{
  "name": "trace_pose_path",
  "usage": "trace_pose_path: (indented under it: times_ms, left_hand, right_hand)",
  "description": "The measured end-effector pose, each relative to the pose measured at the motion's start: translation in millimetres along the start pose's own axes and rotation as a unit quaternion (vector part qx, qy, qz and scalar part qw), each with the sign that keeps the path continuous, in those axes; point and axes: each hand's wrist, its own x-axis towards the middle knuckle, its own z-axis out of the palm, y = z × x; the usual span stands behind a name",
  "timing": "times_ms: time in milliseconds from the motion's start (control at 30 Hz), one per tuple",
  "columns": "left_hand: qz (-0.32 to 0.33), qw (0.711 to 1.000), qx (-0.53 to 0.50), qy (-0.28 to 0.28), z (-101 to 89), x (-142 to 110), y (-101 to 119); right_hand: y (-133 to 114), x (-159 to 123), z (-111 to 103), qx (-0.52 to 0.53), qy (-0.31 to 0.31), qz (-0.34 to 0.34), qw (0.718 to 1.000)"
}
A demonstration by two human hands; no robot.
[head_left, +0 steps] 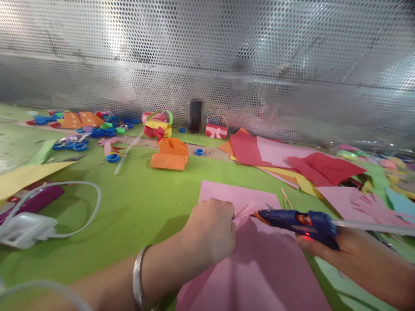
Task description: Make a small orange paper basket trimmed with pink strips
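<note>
My right hand [353, 259] is wrapped round a dark blue glue gun [292, 222], its orange nozzle pointing left and a clear glue stick [372, 226] running out of its back. A red light glows on its side. My left hand [210, 229] is closed, pinching a small folded piece of pink paper [244, 216]. The nozzle tip is at the right end of that piece; whether it touches, I cannot tell. Beneath both lies a large pink paper sheet [269, 276], partly covered by my left hand and forearm.
An orange folded paper piece [170, 154] stands on the green table [136, 203]. Small paper baskets [216, 131] stand by the perforated metal wall [145, 56]. Red sheets [330, 166] are piled at right. A white plug with cable [30, 229] lies at left.
</note>
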Motion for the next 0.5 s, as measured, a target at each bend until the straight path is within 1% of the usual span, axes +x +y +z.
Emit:
trace_pose_path:
  times_ms: [233, 333, 500]
  left_hand:
    - [0.003, 1.000, 0.008, -0.008, -2.2, -0.4, 2.4]
    - [0.004, 1.000, 0.007, -0.008, -1.9, -0.5, 2.9]
    - [0.007, 1.000, 0.008, -0.007, -1.8, -0.3, 3.6]
  right_hand:
    - [5.6, 0.3, 0.9, 0.001, 0.041, -0.021, 0.999]
    - [3.6, 0.0, -0.5, -0.007, 0.042, -0.014, 0.999]
    - [1.9, 0.6, -2.2, -0.016, 0.073, -0.014, 0.997]
